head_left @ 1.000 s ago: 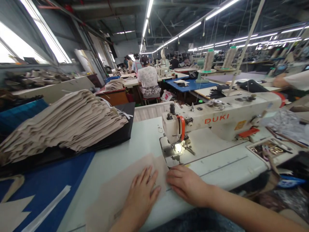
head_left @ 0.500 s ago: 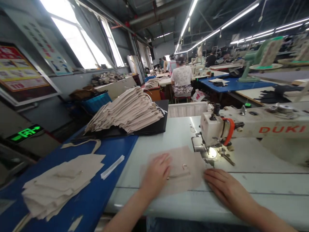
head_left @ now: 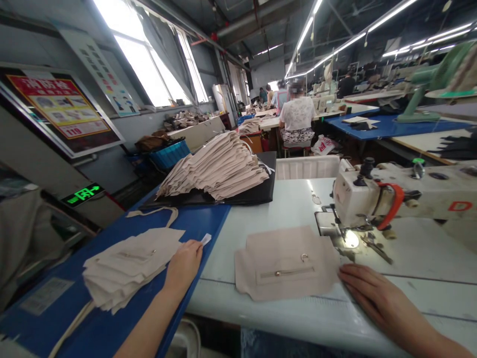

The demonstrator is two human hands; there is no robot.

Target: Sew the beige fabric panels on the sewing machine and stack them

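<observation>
A beige fabric panel (head_left: 285, 266) with a zipper and a small ring lies flat on the pale sewing table, just left of the white sewing machine (head_left: 376, 199) and its lit needle. My right hand (head_left: 376, 296) rests flat on the table, fingertips at the panel's right edge. My left hand (head_left: 184, 263) has reached left and rests on the right edge of a low stack of similar beige pieces (head_left: 126, 266) on the blue surface. Its fingers are curled down; a grip cannot be made out.
A tall pile of beige pieces (head_left: 218, 169) sits on a black mat behind. A white strip (head_left: 205, 239) lies near my left hand. Another person (head_left: 297, 117) sits at a far table with their back to me. Windows and posters line the left wall.
My left hand left the zipper panel and moved left onto the low stack. The view turned left. My right hand stayed at the panel's right edge.
</observation>
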